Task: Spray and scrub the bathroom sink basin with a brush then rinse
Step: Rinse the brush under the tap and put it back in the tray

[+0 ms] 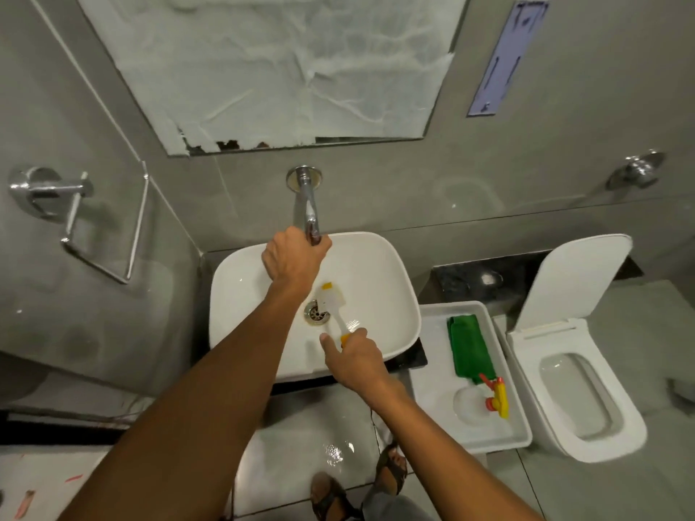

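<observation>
White rounded-rectangle ceramic sink basin point(380, 265) at frame centre, round metal drain point(316, 314) in its bottom. Left hand point(291, 259) reaches up-centre, fingers curled around end of chrome wall-mounted tap point(306, 204). Right hand point(355, 357) at basin's lower rim, closed on yellow end of white plastic scrub brush point(333, 298); brush head lies in basin just right of drain. Right of basin: white rectangular plastic tray point(432, 392) holding green folded cloth point(470, 347) and clear spray bottle with yellow-red trigger point(496, 398). White toilet point(575, 389) at right edge, lid up.
</observation>
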